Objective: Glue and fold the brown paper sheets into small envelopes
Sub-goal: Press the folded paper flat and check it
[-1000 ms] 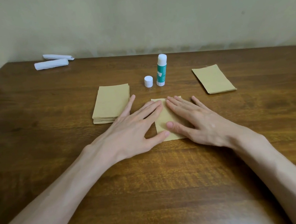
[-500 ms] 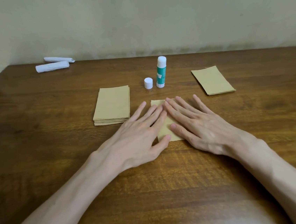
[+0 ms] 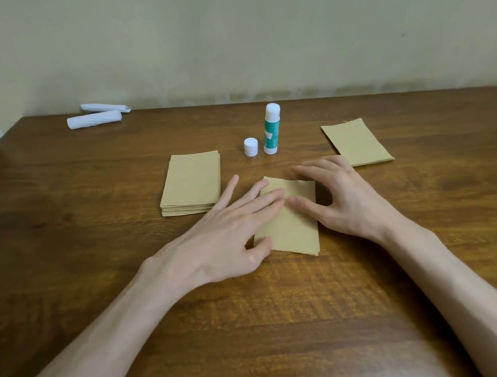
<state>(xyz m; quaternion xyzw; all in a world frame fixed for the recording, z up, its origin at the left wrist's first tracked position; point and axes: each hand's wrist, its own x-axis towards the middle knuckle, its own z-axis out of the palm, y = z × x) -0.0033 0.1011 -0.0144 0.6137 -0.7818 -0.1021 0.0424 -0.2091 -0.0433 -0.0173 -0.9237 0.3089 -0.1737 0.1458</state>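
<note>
Left hand (image 3: 215, 237) lay flat, pressing the folded paper (image 3: 295, 232) at centre frame; right hand (image 3: 343, 199) arched, thumb touching, gripping nothing. Risk: uneven pressure could skew the flap.

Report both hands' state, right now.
Left hand: open, fingers flat on the folded brown paper.
Right hand: open, thumb touching that paper, fingers arched, gripping nothing.

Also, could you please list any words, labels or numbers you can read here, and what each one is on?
No text here is readable.
The glue stick has a teal label with white marks, too small and blurred to read.
Nothing else in view shows print.
</note>
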